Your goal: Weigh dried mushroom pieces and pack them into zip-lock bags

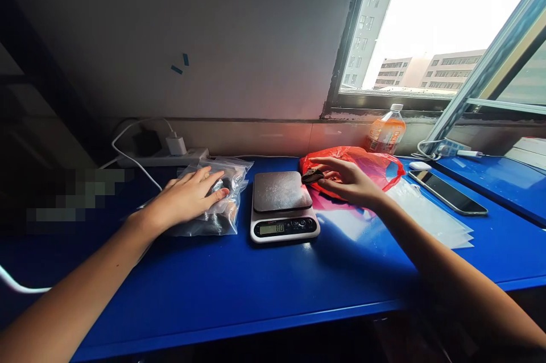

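Note:
My left hand (190, 195) lies with fingers spread on clear plastic zip bags (230, 209) that have some dark and pale contents, hard to make out. Between thumb and fingers, my right hand (347, 181) holds a small dark brown piece (312, 176), its kind unclear. That piece is at the right edge of the steel plate of a white digital kitchen scale (284, 223), whose display appears to read 0.0. Behind and beneath my right hand is a crumpled red plastic bag (358, 157), with its opening to the right.
Several flat clear bags (443, 229) and a phone (452, 193) lie right on the blue table (256, 295). An orange drink bottle (387, 128) stands by the window. A power strip (194, 155) with a white charger (176, 144) and cable runs along the wall.

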Demonstrator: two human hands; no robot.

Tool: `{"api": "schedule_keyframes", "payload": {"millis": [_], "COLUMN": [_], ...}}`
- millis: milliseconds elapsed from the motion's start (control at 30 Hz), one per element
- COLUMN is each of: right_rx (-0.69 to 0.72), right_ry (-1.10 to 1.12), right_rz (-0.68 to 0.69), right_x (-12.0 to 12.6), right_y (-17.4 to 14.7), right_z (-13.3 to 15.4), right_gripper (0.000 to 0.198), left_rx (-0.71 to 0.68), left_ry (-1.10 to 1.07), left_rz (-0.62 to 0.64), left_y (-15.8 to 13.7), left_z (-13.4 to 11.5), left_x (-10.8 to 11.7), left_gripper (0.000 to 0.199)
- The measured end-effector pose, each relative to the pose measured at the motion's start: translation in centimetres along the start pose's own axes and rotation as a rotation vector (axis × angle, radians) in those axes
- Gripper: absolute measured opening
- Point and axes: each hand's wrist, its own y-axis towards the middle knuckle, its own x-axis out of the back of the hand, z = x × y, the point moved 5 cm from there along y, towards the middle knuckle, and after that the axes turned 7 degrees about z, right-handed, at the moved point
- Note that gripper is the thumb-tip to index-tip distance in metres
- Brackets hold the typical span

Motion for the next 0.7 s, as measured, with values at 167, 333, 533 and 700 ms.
{"api": "schedule_keyframes", "payload": {"millis": [167,333,533,700], "right_rx": [0.046,0.02,-0.106,-0.112], "right_ry": [-0.064,-0.145,-0.086,-0.116], "right_rz": [-0.096,-0.15,-0.118,-0.085], "right_x": [-4.1,-5.8,-6.0,-5.9], "right_y": [1.0,1.5,1.5,1.5], "right_z": [-0.2,-0.7,-1.4,-1.0], "right_gripper": [0.045,0.048,0.066,0.071], "left_rx": [-0.006,-0.007,0.004,0.008], "left_ry": [-0.016,-0.017,-0.032,0.0], "left_rz": [-0.04,-0.042,-0.039,-0.022], "left_y": [0.3,0.5,0.4,0.3], "left_z": [0.4,0.6,0.4,0.4], "left_x": [-0.3,-0.5,-0.4,-0.4], "left_gripper": [0.07,0.07,0.07,0.071]}}
